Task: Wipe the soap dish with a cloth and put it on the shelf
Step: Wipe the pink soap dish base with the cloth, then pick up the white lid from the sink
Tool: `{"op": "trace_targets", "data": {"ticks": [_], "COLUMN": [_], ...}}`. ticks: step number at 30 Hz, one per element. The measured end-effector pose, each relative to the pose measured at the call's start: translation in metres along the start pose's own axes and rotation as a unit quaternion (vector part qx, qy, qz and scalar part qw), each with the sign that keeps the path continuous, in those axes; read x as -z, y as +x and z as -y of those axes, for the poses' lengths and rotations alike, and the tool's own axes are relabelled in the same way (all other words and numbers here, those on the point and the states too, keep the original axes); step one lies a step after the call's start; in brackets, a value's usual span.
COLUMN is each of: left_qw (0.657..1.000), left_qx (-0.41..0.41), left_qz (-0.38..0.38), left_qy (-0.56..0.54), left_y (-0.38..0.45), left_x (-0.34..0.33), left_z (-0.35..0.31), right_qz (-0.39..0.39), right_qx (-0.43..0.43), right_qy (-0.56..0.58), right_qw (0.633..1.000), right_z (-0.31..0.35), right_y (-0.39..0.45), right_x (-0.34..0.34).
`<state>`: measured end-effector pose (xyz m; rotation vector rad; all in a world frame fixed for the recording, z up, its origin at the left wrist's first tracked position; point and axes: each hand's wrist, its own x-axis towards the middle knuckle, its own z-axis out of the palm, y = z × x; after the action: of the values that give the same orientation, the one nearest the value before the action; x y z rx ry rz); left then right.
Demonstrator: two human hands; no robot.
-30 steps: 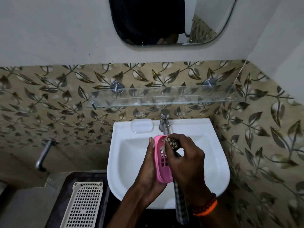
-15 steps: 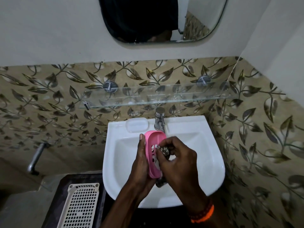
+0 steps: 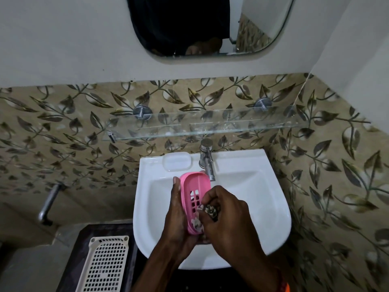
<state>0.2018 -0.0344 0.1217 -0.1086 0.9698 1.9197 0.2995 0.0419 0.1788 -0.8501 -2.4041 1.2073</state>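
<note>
While the left hand [image 3: 179, 216] grips the pink dish [image 3: 194, 197] on edge over the sink [image 3: 263, 186], the right hand [image 3: 227, 220] pinches a bunched cloth [image 3: 208, 209] inside it. Wiping looks underway; the glass shelf [image 3: 210, 125] above awaits the dish.

Glossy pink plastic soap dish [image 3: 194, 199], clear glass shelf [image 3: 210, 128].

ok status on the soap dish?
Left hand holding pink soap dish over sink. Right hand wiping inside with cloth. Glass shelf bare.
</note>
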Motion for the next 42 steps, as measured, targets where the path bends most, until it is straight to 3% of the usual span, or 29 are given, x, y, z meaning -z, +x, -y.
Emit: {"op": "trace_targets", "data": {"ticks": [6, 9, 12, 17, 20, 24, 28, 32, 35, 42], "left_qw": [1.0, 1.0, 0.999, 1.0, 0.997, 0.989, 0.978, 0.974, 0.974, 0.974], "left_qx": [0.009, -0.013, -0.016, 0.01, -0.021, -0.035, -0.041, -0.041, -0.038, -0.017], "left_qz": [0.021, -0.022, -0.029, -0.025, -0.07, -0.133, -0.192, -0.203, -0.191, -0.188], "left_qy": [-0.009, 0.008, 0.03, -0.007, -0.024, -0.049, -0.065, -0.093, -0.12, -0.126], "left_y": [0.0, 0.001, 0.002, 0.009, 0.013, 0.021, 0.036, 0.048, 0.053, 0.059], "left_x": [0.002, 0.009, 0.013, 0.033, 0.058, 0.085, 0.106, 0.128, 0.142, 0.159], "left_z": [0.0, 0.0, 0.003, 0.0, -0.007, -0.024, -0.046, -0.063, -0.066, -0.064], "right_qz": [0.088, 0.091, 0.086, 0.05, 0.071, 0.091, 0.079, 0.128, 0.103, 0.02], "right_qx": [-0.036, 0.025, 0.043, -0.019, -0.101, -0.201, -0.232, -0.255, -0.235, -0.27], "right_qy": [0.127, -0.013, -0.054, 0.044, 0.173, 0.22, 0.166, 0.16, 0.102, 0.055], "right_qw": [0.987, 0.995, 0.994, 0.998, 0.977, 0.95, 0.955, 0.945, 0.961, 0.961], "right_z": [0.008, -0.003, -0.013, -0.025, -0.041, -0.064, -0.078, -0.081, -0.087, -0.077], "right_y": [0.008, 0.0, -0.002, 0.015, 0.037, 0.081, 0.136, 0.172, 0.195, 0.234], "right_x": [0.006, 0.003, -0.003, -0.006, -0.015, -0.054, -0.102, -0.13, -0.146, -0.167]}}
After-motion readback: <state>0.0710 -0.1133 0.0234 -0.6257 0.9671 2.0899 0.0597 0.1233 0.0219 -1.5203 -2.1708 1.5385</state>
